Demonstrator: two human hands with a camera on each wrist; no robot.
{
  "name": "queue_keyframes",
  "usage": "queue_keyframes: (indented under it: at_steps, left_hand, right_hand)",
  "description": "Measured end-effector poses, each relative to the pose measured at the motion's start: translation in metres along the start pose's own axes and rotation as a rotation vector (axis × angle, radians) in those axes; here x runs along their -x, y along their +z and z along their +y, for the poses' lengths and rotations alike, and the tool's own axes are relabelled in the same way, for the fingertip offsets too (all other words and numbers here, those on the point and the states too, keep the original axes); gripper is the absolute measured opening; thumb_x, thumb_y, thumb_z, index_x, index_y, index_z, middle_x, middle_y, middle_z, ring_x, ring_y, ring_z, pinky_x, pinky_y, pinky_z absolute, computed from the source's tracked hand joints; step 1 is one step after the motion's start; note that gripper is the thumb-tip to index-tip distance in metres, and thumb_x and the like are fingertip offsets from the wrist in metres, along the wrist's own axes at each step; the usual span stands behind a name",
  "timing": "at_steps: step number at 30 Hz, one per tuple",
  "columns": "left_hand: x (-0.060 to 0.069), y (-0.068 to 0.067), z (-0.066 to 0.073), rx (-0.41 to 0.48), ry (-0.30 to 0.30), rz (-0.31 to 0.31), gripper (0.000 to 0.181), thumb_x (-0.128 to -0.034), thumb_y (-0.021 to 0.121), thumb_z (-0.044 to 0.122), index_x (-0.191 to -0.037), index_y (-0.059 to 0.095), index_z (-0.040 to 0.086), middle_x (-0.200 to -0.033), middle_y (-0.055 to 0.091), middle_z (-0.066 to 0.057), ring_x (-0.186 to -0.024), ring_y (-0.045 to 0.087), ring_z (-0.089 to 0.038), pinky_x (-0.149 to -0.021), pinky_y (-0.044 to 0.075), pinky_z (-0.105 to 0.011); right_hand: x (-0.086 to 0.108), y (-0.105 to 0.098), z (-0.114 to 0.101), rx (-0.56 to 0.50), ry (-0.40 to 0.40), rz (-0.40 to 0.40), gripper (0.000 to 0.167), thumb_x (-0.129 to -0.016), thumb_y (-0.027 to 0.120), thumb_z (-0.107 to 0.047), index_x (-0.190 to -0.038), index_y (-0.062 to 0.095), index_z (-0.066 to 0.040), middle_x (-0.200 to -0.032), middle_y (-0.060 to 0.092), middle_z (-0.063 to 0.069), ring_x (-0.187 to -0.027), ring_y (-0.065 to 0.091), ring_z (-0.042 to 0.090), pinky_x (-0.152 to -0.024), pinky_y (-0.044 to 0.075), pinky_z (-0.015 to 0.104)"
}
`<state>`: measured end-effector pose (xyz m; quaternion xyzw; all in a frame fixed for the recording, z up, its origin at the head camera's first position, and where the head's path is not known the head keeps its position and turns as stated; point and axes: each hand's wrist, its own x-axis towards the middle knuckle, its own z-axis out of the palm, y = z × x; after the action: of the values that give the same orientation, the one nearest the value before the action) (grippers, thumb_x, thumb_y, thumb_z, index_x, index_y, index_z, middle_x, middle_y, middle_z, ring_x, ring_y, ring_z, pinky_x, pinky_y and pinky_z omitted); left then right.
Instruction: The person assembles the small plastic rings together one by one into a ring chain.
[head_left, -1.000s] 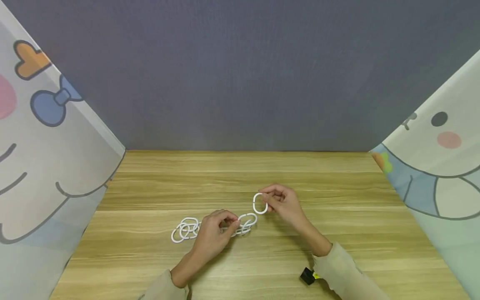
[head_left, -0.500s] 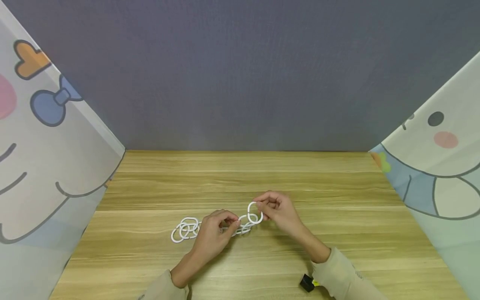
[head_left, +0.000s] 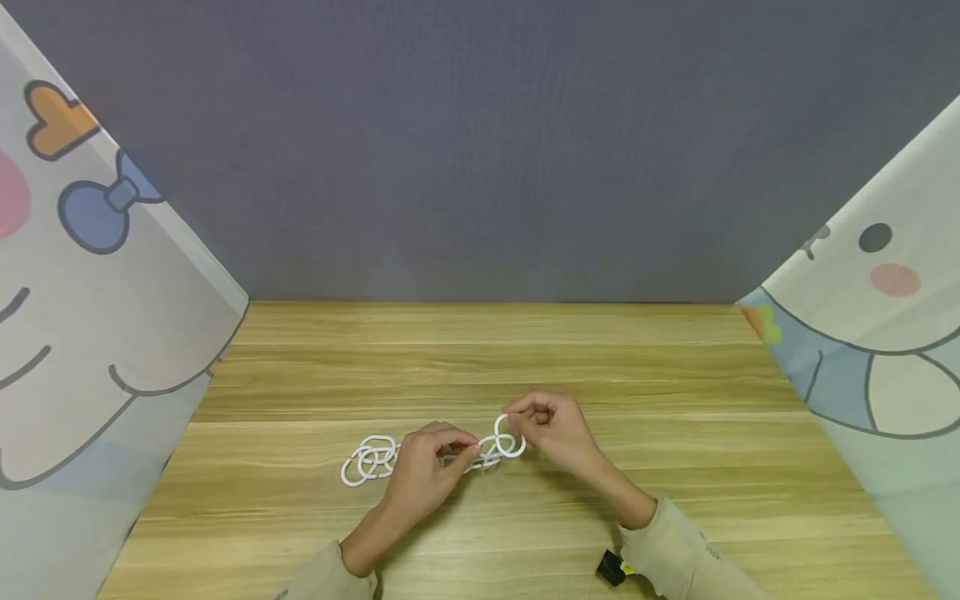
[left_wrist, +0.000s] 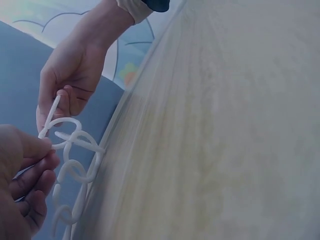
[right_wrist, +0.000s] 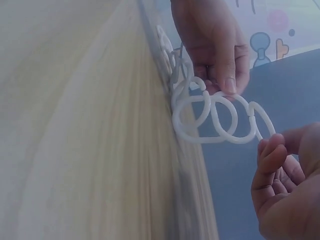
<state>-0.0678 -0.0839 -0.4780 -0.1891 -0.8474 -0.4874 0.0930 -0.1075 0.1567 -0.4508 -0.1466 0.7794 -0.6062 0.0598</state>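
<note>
My left hand [head_left: 429,468] pinches the white plastic link at the right end of a chain of several white links [head_left: 378,436], which passes beneath the hand and spreads out on its left. Between the thumb and fingers of my right hand [head_left: 558,432] is another white link [left_wrist: 52,112], an oval ring. It meets the link in my left hand. In the right wrist view, the right-hand link touches the end link near a small gap in the ring. Whether it has passed through that gap, I cannot tell.
The hands work above a wood-grain table [head_left: 637,367]. A grey-blue panel [head_left: 480,167] stands behind it, with cartoon-printed sheets [head_left: 900,350] at both sides. A small black block [head_left: 611,567] with a yellow bit sits beside the right sleeve.
The right hand has moved left and down, bringing its link from apart to touching the end link of the chain. The left hand has stayed almost still.
</note>
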Motion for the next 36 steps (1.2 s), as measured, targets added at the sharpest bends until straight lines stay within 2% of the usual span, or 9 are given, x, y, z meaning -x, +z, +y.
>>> queue_keyframes:
  at_steps: [4,10,13,16,18,22,24,29,36]
  left_hand:
    - [0.0,-0.001,0.0,-0.011,0.022,0.009,0.01,-0.0917,0.09,0.005,-0.094,0.086,0.014,-0.088,0.079,0.006,-0.078,0.068,-0.004,-0.069,0.063,-0.031]
    - [-0.001,0.0,0.0,-0.019,0.027,0.019,0.01,-0.0902,0.091,0.005,-0.095,0.087,0.013,-0.09,0.08,0.007,-0.077,0.065,-0.001,-0.067,0.062,-0.03]
    - [-0.001,0.0,0.0,-0.015,0.028,0.024,0.01,-0.0904,0.091,0.005,-0.095,0.086,0.012,-0.09,0.08,0.007,-0.078,0.065,-0.002,-0.068,0.062,-0.03]
    - [-0.001,0.001,0.001,-0.003,0.008,0.016,0.011,-0.0913,0.09,0.005,-0.096,0.086,0.014,-0.09,0.079,0.008,-0.08,0.067,-0.003,-0.07,0.062,-0.03]
    - [-0.002,0.001,0.001,0.007,-0.014,0.003,0.011,-0.0925,0.09,0.006,-0.097,0.085,0.014,-0.091,0.079,0.008,-0.082,0.068,-0.003,-0.073,0.063,-0.03]
    - [-0.002,0.0,0.001,0.01,-0.046,-0.02,0.01,-0.0943,0.088,0.005,-0.098,0.084,0.013,-0.093,0.079,0.008,-0.084,0.069,-0.005,-0.076,0.064,-0.028]
    - [-0.002,-0.001,0.001,0.004,-0.047,-0.026,0.009,-0.0946,0.087,0.003,-0.098,0.084,0.012,-0.094,0.079,0.006,-0.085,0.07,-0.006,-0.076,0.064,-0.029]
    - [-0.003,-0.005,0.002,-0.004,-0.06,-0.056,0.009,-0.0954,0.086,0.003,-0.1,0.084,0.011,-0.095,0.079,0.006,-0.086,0.07,-0.006,-0.077,0.064,-0.028]
    - [0.001,-0.013,0.001,-0.027,-0.056,-0.091,0.005,-0.0986,0.084,0.007,-0.103,0.084,0.01,-0.096,0.078,0.008,-0.085,0.066,-0.004,-0.072,0.059,-0.025]
  right_hand:
    - [0.001,0.002,0.0,0.034,-0.033,0.014,0.008,-0.1,0.076,0.004,-0.104,0.082,0.002,-0.075,0.071,0.022,-0.057,0.054,0.006,-0.05,0.042,0.018]
    - [0.002,0.003,0.002,0.101,-0.069,0.037,0.008,-0.098,0.078,0.005,-0.101,0.083,-0.001,-0.076,0.074,0.01,-0.059,0.054,0.005,-0.049,0.041,0.019]
    - [0.001,0.003,0.003,0.102,-0.057,0.058,0.008,-0.099,0.077,0.005,-0.1,0.083,-0.001,-0.077,0.073,0.014,-0.059,0.054,0.005,-0.049,0.04,0.018]
    - [0.002,0.0,0.004,0.061,-0.028,0.086,0.007,-0.1,0.076,0.004,-0.103,0.081,0.0,-0.081,0.072,0.021,-0.057,0.054,0.007,-0.049,0.041,0.018]
    - [0.003,-0.002,0.005,0.043,-0.024,0.093,0.008,-0.102,0.075,0.004,-0.108,0.08,0.003,-0.084,0.071,0.023,-0.057,0.056,0.011,-0.049,0.044,0.019]
    - [0.005,-0.007,0.009,0.03,-0.055,0.053,0.027,-0.103,0.072,0.006,-0.129,0.072,0.011,-0.087,0.071,0.025,-0.058,0.062,0.018,-0.05,0.05,0.021]
    - [0.007,-0.008,0.012,0.042,-0.078,0.035,0.03,-0.103,0.072,0.007,-0.132,0.07,0.014,-0.086,0.072,0.026,-0.059,0.064,0.019,-0.051,0.053,0.023]
    - [0.015,-0.011,0.017,0.042,-0.065,0.04,0.015,-0.104,0.074,0.003,-0.117,0.077,0.01,-0.087,0.074,0.023,-0.062,0.067,0.014,-0.054,0.059,0.028]
    - [0.022,-0.017,0.019,-0.02,-0.027,0.092,0.013,-0.105,0.071,0.004,-0.116,0.072,0.011,-0.09,0.071,0.028,-0.066,0.068,0.011,-0.058,0.062,0.028]
